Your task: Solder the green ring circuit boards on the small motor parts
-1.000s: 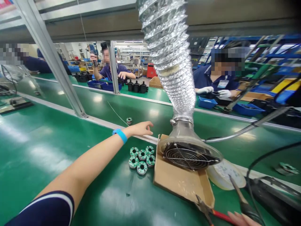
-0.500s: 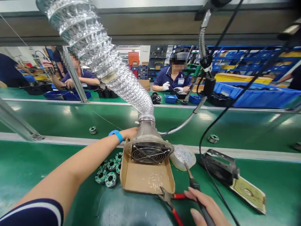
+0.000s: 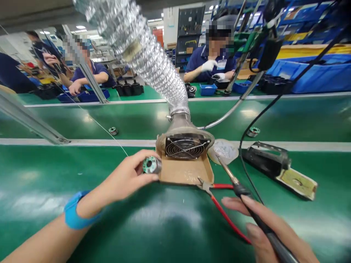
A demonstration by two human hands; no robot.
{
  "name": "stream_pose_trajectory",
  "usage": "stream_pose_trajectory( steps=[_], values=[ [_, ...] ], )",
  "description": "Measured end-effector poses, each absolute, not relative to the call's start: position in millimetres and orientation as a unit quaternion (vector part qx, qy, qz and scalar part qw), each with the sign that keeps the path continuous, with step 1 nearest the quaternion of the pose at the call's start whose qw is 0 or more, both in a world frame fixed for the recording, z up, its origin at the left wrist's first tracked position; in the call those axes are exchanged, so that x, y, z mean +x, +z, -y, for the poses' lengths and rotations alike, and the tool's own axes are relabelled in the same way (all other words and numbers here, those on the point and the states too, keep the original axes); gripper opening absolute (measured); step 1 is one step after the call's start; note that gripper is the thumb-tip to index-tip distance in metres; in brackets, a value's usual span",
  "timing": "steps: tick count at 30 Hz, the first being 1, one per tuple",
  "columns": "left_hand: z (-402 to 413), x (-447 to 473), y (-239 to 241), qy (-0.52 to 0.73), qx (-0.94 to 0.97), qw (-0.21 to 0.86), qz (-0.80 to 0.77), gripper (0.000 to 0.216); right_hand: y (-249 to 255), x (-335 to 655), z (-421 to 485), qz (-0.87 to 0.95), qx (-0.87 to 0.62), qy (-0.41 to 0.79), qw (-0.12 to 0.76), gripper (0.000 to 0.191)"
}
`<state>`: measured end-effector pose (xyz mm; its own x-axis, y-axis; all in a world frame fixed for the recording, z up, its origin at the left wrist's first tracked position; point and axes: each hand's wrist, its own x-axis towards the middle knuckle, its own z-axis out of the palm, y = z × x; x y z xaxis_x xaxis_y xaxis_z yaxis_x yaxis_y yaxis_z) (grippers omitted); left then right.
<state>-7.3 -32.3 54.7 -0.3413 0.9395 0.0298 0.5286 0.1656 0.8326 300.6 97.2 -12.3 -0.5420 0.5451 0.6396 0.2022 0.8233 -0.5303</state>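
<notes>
My left hand (image 3: 123,182), wearing a blue wristband, closes its thumb and fingers around a motor stator (image 3: 151,165) with a green circuit board on its face. It is beside the left edge of a shallow cardboard tray (image 3: 186,171). My right hand (image 3: 282,230) grips a soldering iron (image 3: 241,191) by its dark handle; the tip points to a pale round pad (image 3: 226,151). Cutting pliers (image 3: 206,186) with red handles lie spread under the iron, their jaws at the tray's front right corner. Small bright bits are scattered in the tray.
A fume hood with a fan (image 3: 188,148) stands over the tray, fed by a silver duct (image 3: 156,62). Right of it are a black holder (image 3: 265,160) and a hanging cable. Single stators (image 3: 253,131) sit on the far strip. Co-workers (image 3: 211,65) sit opposite.
My left hand has come back from behind the hood to the tray's left side, now with a stator in it. The stators seen there before no longer show. The view has tilted up.
</notes>
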Motion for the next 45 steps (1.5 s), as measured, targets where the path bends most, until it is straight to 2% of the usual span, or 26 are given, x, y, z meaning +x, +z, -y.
stream_pose_trajectory(
  steps=[3, 5, 11, 19, 25, 30, 35, 37, 41, 45],
  values=[
    [40, 31, 41, 0.447, 0.471, 0.438, -0.622, 0.037, 10, 285, -74, 0.845, -0.207, 0.271, 0.412, 0.037],
    [39, 48, 32, 0.471, 0.427, 0.514, -0.575, 0.041, 21, 274, -66, 0.849, -0.196, 0.302, 0.387, 0.034],
    [41, 67, 17, 0.517, 0.349, 0.627, -0.468, 0.041, 34, 256, -54, 0.806, -0.199, 0.412, 0.375, 0.045],
    [52, 63, 20, 0.405, 0.427, 0.627, -0.510, 0.046, 43, 243, -62, 0.799, -0.219, 0.489, 0.272, 0.044],
    [56, 63, 20, 0.381, 0.457, 0.614, -0.518, 0.047, 44, 239, -65, 0.803, -0.207, 0.506, 0.236, 0.042],
    [56, 65, 12, 0.360, 0.480, 0.566, -0.565, 0.047, 35, 235, -63, 0.838, -0.178, 0.450, 0.251, 0.034],
    [44, 72, 5, 0.375, 0.509, 0.476, -0.611, 0.034, 3, 239, -58, 0.839, -0.199, 0.405, 0.303, 0.051],
    [39, 73, 3, 0.355, 0.518, 0.433, -0.647, 0.031, -8, 238, -55, 0.856, -0.233, 0.358, 0.291, 0.057],
    [38, 71, -3, 0.334, 0.480, 0.420, -0.694, 0.050, -19, 231, -55, 0.908, -0.223, 0.260, 0.242, 0.045],
    [44, 69, -10, 0.416, 0.415, 0.489, -0.645, 0.067, -19, 226, -52, 0.920, -0.183, 0.230, 0.259, 0.049]
  ],
)
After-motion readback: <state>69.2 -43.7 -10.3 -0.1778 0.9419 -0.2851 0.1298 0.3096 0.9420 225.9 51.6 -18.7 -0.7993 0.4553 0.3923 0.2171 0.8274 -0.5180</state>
